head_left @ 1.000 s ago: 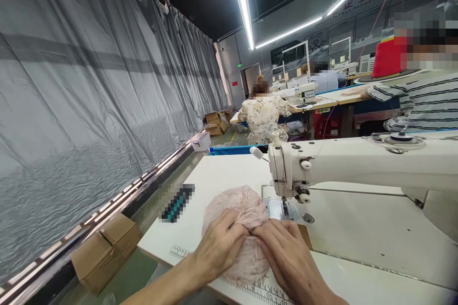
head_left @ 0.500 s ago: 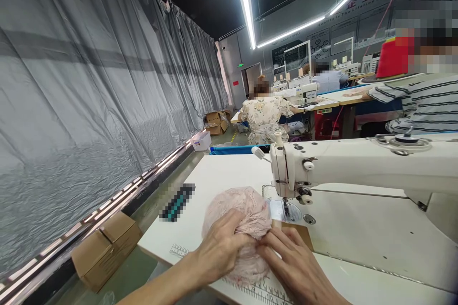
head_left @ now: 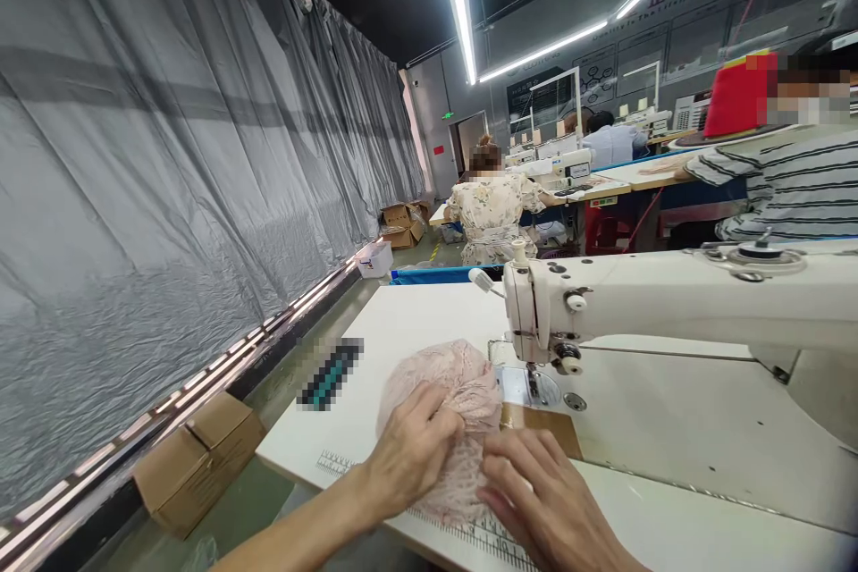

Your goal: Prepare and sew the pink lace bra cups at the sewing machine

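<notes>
A bunched piece of pale pink lace fabric lies on the white sewing table, left of the needle area. My left hand is closed on the gathered lace, thumb and fingers pinching its folds. At the fabric's lower right edge is my right hand, its fingers loosely bent and the thumb apart from them. Its fingertips rest at the lace edge, and I see no firm grip there. The white sewing machine stands just beyond, its presser foot to the right of the lace.
A brown plate lies in front of the needle area. Ruler markings run along the table's front edge. A blurred dark item lies at left. A cardboard box sits on the floor. Co-workers sit at machines ahead and at right.
My right hand has loosened from the gathered lace and shifted slightly down, away from the bunch. My left hand keeps its pinch. More of the brown plate shows.
</notes>
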The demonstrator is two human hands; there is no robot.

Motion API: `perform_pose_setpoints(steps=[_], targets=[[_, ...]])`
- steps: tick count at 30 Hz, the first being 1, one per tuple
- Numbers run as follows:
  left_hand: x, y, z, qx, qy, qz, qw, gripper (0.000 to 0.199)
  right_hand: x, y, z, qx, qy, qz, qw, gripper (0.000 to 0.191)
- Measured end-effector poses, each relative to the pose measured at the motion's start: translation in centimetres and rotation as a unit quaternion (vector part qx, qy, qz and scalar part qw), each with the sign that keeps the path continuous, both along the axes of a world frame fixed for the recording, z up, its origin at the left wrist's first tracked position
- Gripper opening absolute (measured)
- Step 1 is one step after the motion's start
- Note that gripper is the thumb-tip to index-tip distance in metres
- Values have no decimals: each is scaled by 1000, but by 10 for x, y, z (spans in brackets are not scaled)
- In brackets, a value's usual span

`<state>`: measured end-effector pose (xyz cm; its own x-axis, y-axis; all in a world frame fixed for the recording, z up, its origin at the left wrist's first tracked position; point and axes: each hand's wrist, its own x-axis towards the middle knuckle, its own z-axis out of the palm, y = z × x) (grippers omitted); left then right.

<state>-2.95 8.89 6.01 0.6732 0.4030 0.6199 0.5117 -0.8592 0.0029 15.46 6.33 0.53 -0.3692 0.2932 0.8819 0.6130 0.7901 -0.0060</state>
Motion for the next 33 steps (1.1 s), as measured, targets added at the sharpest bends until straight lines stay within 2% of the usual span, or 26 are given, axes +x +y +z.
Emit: perform_pose_setpoints(steps=[4,7,13,18,22,26,29,31,33], targets=[[-1,-1,3,7,37,-9,999,31,-4,-1,-14,6,-45,-9,999,19],[-2,-3,4,-15,48,-11,999,30,-7,0,-18,0,-48,-23,999,25],[-6,-5,8,-90,51,-17,995,34,0,1,-8,-45,-47,15,998,24],[-8,-4,7,-136,39,-17,990,38,7,6,-3,-49,-36,32,998,25],[-6,-6,10,-129,28,-24,991,34,5,10,-3,-46,-21,15,999,28],[-2,-10,10,-134,19,-11,991,14,-1,14,1,-35,-5,16,999,29],[0,-8,2,-85,18,18,996,17,-6,15,8,-26,14,15,999,26],[1,-4,-3,-51,1,34,998,7,-6,13,12,-24,32,8,999,21],[1,-1,-4,-44,-23,33,998,12,-4,10,15,-22,40,7,999,16]])
